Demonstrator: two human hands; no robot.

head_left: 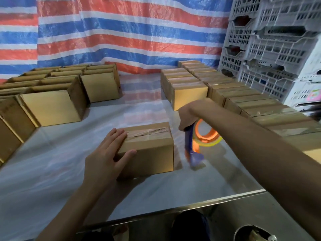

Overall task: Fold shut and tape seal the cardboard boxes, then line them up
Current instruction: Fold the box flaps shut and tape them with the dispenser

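Left hand [106, 153] flat on taped box [149, 150], right hand [188, 119] gripping tape dispenser [196, 141] beside it, bare table [156, 193] toward near edge

One box [147, 148] near centre on the worktop [52, 171], tape dispenser [189, 145] just right of it. Open boxes [52, 101] far left; sealed rows [225, 91] right, crates [269, 40] behind them.
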